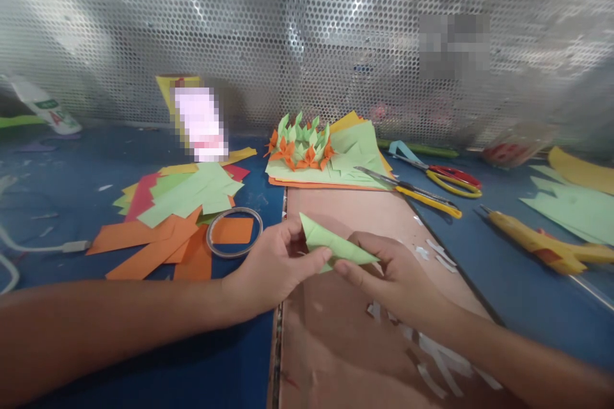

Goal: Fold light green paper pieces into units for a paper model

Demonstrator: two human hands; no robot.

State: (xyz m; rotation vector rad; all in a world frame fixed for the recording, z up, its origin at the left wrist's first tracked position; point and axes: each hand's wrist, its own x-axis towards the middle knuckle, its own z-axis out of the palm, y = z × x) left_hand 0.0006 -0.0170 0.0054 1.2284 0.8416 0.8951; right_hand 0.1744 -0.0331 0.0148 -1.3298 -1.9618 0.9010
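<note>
A folded piece of light green paper (338, 248) with pointed corners is held up above the brown board (330, 326). My left hand (275, 265) pinches its left part, the thumb lying across the front. On the right, my right hand (388, 268) grips the other part between thumb and fingers, near the sharp right tip. The fingers behind the paper are partly hidden. Behind the hands, a ring of folded green and orange paper pieces (304, 147) rests on a stack of green paper sheets (357, 150). A clear tape roll (235, 254) lies just left of my left hand.
Orange paper strips (153, 246) and coloured sheets lie at left, before a propped phone (200, 121). At right are a yellow utility knife (426, 198), scissors (453, 180) and a yellow glue gun (537, 239). White paper scraps (441, 358) dot the board. A perforated metal panel (240, 32) stands behind.
</note>
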